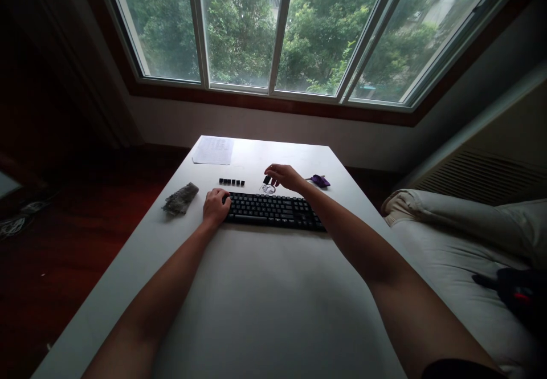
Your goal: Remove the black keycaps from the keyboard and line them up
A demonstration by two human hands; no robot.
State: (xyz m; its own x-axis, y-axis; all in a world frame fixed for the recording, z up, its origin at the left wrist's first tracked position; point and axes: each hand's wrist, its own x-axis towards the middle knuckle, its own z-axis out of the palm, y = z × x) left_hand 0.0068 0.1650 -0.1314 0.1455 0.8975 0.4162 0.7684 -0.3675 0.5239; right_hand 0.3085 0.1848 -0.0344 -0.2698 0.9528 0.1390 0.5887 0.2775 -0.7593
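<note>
The right hand (285, 176) pinches a small dark piece (266, 179) just beyond a black keyboard (269, 211), whose left end meets the left hand (216, 206), its hold unclear, in an apparent part-handling step calling next for a light, steady touch.

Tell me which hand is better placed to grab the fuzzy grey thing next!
The left hand, probably: it's nearer the fuzzy grey thing, though touching the long black keyboard. The right hand is farther away and seems to hold a small square black piece.
</note>
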